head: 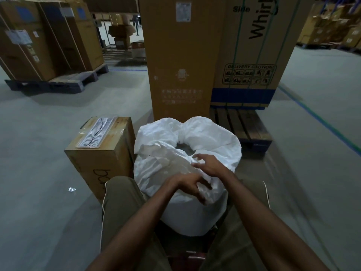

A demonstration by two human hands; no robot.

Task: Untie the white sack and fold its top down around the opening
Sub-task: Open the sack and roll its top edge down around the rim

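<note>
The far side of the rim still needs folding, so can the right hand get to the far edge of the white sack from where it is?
Probably yes: the right hand hovers over the white sack, nothing between it and the far rim.

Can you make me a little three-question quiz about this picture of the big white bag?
1. True or false: the white sack is tied shut at the top.
2. Which hand is gripping the crumpled near edge of the sack: A) left hand, B) right hand, C) neither?
3. What stands right beside the sack, on the person's left side?

Key
1. False. The top is open, and the far side is already rolled down around the opening.
2. A. The left hand's fingers curl into the fabric, while the right hand hovers above it with fingers spread.
3. A small cardboard box on the floor.
</note>
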